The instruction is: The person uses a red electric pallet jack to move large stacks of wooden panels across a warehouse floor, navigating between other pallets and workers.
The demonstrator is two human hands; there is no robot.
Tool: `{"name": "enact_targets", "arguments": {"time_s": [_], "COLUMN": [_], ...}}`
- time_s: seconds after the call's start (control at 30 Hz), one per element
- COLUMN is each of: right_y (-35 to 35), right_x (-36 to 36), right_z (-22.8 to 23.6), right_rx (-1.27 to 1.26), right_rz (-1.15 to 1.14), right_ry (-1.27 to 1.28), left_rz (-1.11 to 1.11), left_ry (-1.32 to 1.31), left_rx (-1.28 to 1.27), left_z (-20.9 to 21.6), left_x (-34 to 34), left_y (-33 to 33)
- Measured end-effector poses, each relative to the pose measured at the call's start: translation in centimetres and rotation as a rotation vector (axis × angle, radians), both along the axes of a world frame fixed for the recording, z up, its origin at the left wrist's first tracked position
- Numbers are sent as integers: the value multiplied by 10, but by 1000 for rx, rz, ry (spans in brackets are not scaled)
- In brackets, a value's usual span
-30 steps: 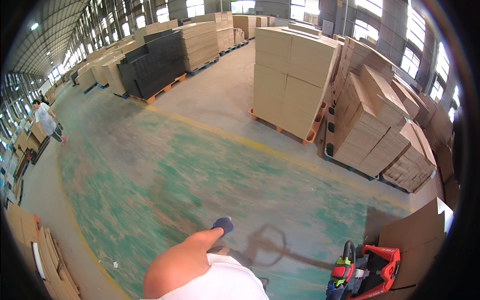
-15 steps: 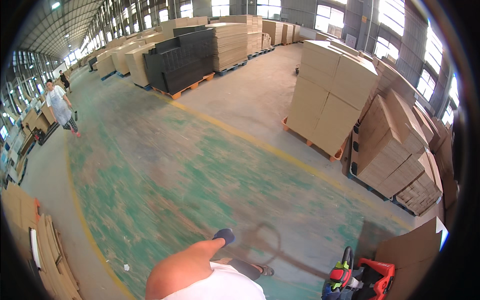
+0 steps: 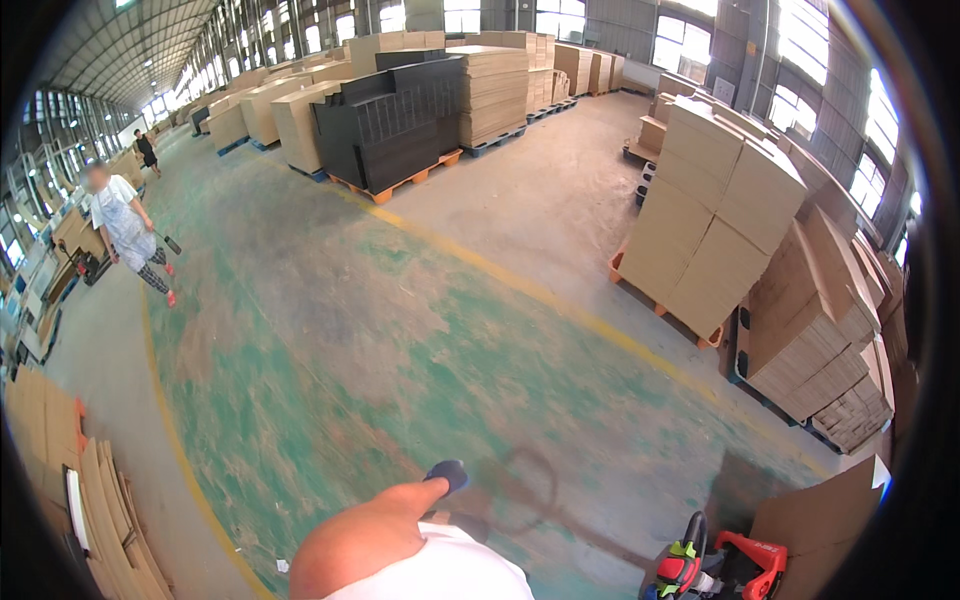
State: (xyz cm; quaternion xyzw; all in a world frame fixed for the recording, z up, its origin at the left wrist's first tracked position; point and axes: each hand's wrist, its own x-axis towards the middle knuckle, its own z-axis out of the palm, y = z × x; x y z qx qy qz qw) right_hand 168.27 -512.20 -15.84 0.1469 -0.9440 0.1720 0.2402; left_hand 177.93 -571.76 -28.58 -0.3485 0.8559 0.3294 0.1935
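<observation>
L hand (image 3: 449, 476), gloved, well left of jack (image 3: 703, 581), fingers can't tell; R hand unclear, grip can't tell. Box (image 3: 822, 520) just right of jack: loading prob. done, unloading not

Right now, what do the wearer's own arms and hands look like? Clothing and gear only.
Left arm: no sleeve visible, a white top beside the shoulder. Left hand: dark blue glove ending around the wrist; too small to make out its texture or any markings. No cables visible on the arm. Right arm and hand can't be made out in this view.
</observation>
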Motion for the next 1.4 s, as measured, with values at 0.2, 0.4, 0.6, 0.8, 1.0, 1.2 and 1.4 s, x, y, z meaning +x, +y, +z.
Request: {"name": "enact_targets", "arguments": {"time_s": [0.2, 0.4, 0.6, 0.8, 1.0, 1.2, 1.4], "right_y": [15, -69, -157, -235, -305, -361, -413], "right_x": [23, 34, 59, 81, 94, 115, 148], "right_z": [-108, -95, -77, -76, -78, -79, -80], "right_rx": [-688, -577, -530, -526, -527, -521, -511], "right_rz": [-271, -385, -414, -425, -427, -465, -509], "right_ry": [-462, -546, -533, -542, -552, -537, -533], "left_rz": [73, 79, -10, -55, 33, 4, -86], "left_ry": [85, 51, 18, -105, 9, -11, -77], "left_rx": [-65, -11, 71, 14, -34, 12, -23], "left_z": [7, 16, -7, -8, -10, -2, -9], "left_x": [-29, -26, 12, 52, 79, 84, 84], "left_y": [-101, -158, -201, -289, -370, -424, -506]}}
